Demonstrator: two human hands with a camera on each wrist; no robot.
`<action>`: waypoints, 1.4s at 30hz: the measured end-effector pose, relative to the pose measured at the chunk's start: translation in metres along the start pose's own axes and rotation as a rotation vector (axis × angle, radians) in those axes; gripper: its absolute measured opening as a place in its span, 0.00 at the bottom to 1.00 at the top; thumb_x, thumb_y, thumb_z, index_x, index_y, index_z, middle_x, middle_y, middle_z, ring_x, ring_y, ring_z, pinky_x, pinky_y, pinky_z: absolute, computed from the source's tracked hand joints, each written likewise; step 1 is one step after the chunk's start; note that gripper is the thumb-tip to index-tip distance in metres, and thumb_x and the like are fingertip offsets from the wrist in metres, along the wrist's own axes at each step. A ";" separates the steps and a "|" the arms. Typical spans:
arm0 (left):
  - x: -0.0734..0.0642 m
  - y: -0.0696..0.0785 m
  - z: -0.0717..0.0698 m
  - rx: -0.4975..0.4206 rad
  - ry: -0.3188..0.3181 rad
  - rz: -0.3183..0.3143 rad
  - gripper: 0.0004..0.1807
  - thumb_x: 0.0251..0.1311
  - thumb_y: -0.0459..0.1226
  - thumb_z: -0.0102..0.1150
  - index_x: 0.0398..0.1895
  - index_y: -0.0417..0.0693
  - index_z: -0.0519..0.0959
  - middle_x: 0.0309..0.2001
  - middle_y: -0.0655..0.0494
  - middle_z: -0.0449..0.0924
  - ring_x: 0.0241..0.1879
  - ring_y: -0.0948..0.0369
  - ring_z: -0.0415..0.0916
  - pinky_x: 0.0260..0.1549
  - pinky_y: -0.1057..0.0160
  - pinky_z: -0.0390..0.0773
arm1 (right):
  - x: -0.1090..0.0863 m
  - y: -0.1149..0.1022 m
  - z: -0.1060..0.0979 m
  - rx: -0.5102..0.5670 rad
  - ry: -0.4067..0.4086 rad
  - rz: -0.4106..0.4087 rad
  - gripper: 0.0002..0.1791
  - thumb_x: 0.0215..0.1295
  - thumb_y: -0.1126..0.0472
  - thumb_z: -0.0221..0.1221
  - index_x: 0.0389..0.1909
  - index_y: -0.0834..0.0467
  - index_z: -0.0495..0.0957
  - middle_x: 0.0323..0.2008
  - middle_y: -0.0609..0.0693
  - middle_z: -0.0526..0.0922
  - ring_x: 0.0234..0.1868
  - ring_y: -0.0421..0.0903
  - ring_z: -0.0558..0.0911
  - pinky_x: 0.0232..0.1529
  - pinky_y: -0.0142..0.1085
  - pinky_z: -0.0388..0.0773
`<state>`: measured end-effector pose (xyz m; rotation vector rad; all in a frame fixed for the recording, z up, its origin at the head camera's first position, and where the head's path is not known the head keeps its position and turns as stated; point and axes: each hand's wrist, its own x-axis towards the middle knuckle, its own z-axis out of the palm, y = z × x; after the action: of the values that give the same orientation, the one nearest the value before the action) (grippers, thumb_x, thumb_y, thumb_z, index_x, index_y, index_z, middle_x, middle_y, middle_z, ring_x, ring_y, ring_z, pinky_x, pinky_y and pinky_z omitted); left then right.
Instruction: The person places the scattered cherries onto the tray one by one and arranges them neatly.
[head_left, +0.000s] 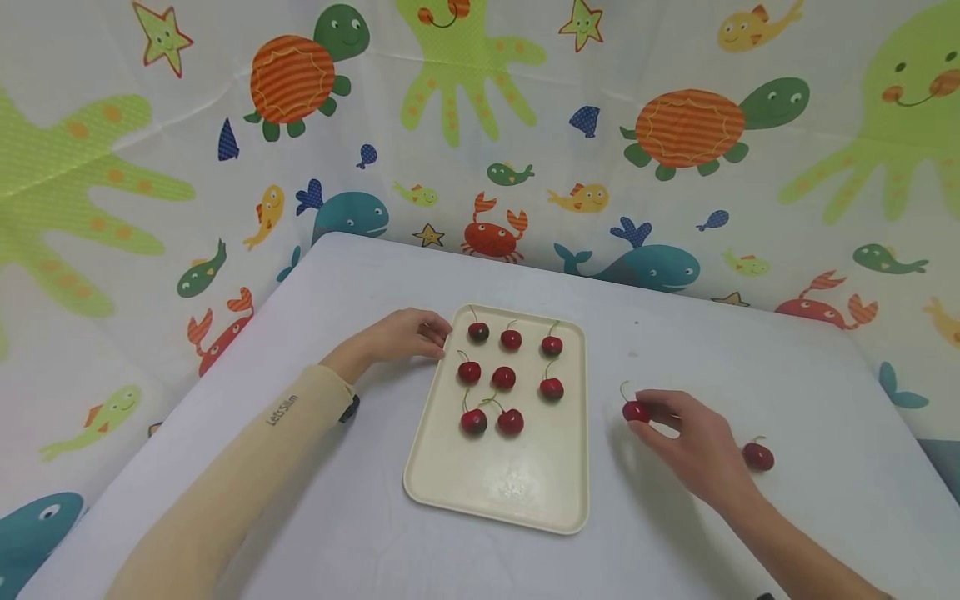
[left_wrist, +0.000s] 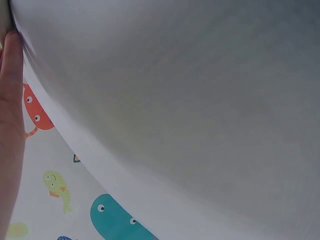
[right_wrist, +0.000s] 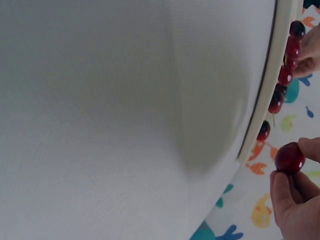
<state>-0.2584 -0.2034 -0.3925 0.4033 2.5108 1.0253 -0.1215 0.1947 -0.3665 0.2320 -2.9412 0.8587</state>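
My right hand (head_left: 693, 442) pinches a dark red cherry (head_left: 635, 411) with a thin stem, held between thumb and fingertips to the right of the tray. The right wrist view shows this held cherry (right_wrist: 290, 158) close up, apart from the tray's rim. A cream rectangular tray (head_left: 495, 492) lies on the table with several cherries in it, in two rows of three and a nearer row of two. At the tray's upper left rim rests my left hand (head_left: 405, 335), its fingertips touching the edge. In the left wrist view one finger (left_wrist: 11, 70) extends straight toward that rim.
Another stemmed cherry (head_left: 758, 456) lies on the white table (head_left: 337, 533), right of my right hand and partly beside the wrist. Behind the table hangs a curtain (head_left: 480, 108) printed with sea animals.
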 end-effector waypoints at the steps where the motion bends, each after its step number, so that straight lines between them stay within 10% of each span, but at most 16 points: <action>1: 0.000 0.000 0.000 -0.001 -0.001 -0.003 0.25 0.60 0.37 0.66 0.60 0.43 0.75 0.50 0.50 0.81 0.52 0.55 0.77 0.57 0.54 0.75 | 0.000 -0.001 0.002 0.006 -0.004 0.002 0.25 0.58 0.62 0.69 0.56 0.61 0.76 0.50 0.58 0.82 0.51 0.56 0.82 0.49 0.50 0.79; 42: 0.027 -0.014 -0.009 -0.015 0.014 0.073 0.25 0.60 0.36 0.67 0.60 0.39 0.75 0.49 0.49 0.81 0.50 0.55 0.78 0.55 0.56 0.76 | 0.027 -0.035 0.064 0.178 -0.126 -0.117 0.21 0.53 0.67 0.71 0.49 0.58 0.80 0.43 0.46 0.84 0.45 0.45 0.83 0.49 0.40 0.81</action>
<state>-0.2878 -0.2073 -0.4032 0.4880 2.5159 1.0773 -0.1443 0.1277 -0.3986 0.4806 -2.9277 1.1276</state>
